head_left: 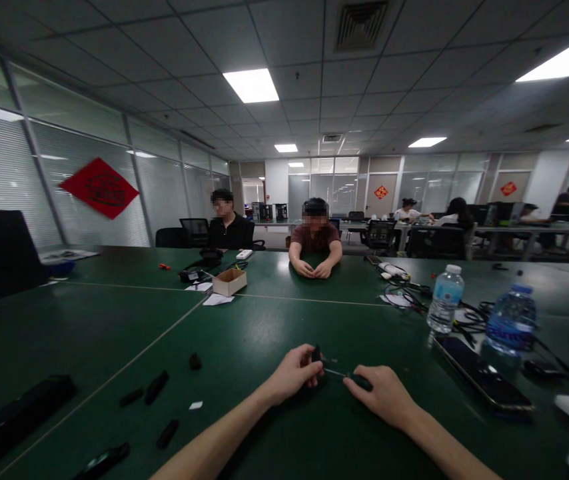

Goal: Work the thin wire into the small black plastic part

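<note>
My left hand is closed around a small black part, whose upper end sticks out past the thumb. In my right hand is a screwdriver with a dark green handle. Its thin metal shaft points left, toward the black part; I cannot tell whether the tip touches it. Both hands are low over the green table. Several small black pieces lie to the left, among them one short block and a longer one. A small white scrap lies near them.
On the right stand two water bottles beside a phone and tangled cables. A cardboard box sits farther back. A long black case lies at left. Across the green table sits a person.
</note>
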### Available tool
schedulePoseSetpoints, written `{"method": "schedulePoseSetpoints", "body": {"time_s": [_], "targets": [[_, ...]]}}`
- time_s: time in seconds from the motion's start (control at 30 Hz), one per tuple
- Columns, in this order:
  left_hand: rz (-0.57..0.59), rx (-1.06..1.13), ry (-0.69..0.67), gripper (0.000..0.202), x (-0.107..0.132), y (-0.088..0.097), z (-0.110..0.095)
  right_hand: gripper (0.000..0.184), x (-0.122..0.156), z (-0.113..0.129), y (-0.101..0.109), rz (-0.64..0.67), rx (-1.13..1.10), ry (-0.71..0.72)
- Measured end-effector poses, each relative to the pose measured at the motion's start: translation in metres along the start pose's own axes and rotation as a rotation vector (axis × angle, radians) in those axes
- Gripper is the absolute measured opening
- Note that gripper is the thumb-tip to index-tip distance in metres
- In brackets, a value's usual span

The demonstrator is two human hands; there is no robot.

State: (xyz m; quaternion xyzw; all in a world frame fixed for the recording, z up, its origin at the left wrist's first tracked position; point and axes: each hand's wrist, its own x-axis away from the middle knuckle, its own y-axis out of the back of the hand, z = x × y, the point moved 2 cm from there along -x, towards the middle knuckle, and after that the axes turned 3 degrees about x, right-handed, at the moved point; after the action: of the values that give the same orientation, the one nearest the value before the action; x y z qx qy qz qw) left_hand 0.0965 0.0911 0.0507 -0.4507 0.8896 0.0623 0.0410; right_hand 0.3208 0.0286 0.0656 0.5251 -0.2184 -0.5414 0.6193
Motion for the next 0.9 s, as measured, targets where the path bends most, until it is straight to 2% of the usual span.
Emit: {"method": "schedulePoseSetpoints", "body": {"time_s": [0.43,0.67,0.9], "targets": [[0.021,0.003,-0.016,0.038,-0.0012,-0.0003,0.0008,0.039,0.0015,-0.0019,0.0005,-0.016,-0.020,0.043],[0.017,0.001,-0.005,0.038,-0.0026,-0.0001,0.0039,0.040,0.0009,-0.0027,-0.0007,-0.036,0.028,0.035],[0.011,0.007,0.015,0.038,-0.0004,0.0001,-0.0012,0.038,-0.0004,-0.0009,-0.0009,-0.019,0.043,0.014]]}}
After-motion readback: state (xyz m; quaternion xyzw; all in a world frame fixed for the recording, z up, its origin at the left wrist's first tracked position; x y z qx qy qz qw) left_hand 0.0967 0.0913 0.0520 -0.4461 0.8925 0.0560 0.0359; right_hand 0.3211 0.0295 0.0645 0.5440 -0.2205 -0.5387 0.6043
